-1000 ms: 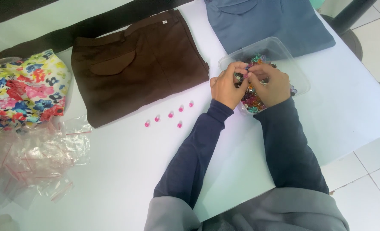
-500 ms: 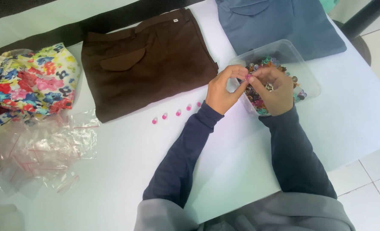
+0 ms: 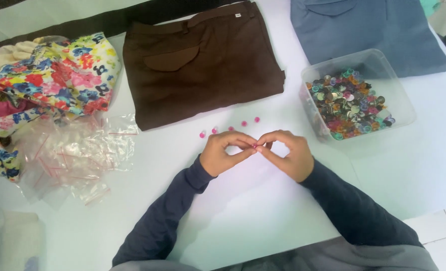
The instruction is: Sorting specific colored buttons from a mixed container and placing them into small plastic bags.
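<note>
a small pink button [image 3: 254, 146] is pinched between the fingertips of the left hand [image 3: 222, 153] and the right hand [image 3: 289, 153], which meet just above the white table [image 3: 263, 211]; both hands are closed on it, thumb against forefinger, though how much of the hold falls to each hand cannot be told; just beyond the knuckles a short row of pink buttons [image 3: 229, 128] lies loose on the table, near the lower edge of the folded brown trousers [image 3: 203, 62]; to the right a clear plastic tub [image 3: 401, 98] holds a heap of mixed buttons [image 3: 348, 103], with a folded blue garment [image 3: 368, 27] behind it; to the left lie a pile of small clear bags [image 3: 72, 158] and a bundle of flowered cloth [image 3: 52, 75]; the button is judged to be very light, hard and smooth, so it is likely to slip or roll if squeezed carelessly; it is best taken by its rim between the pads of two fingers, with gentle pressure only; it is not thought fragile, but once dropped it would be easily lost among the others on the table.
</note>
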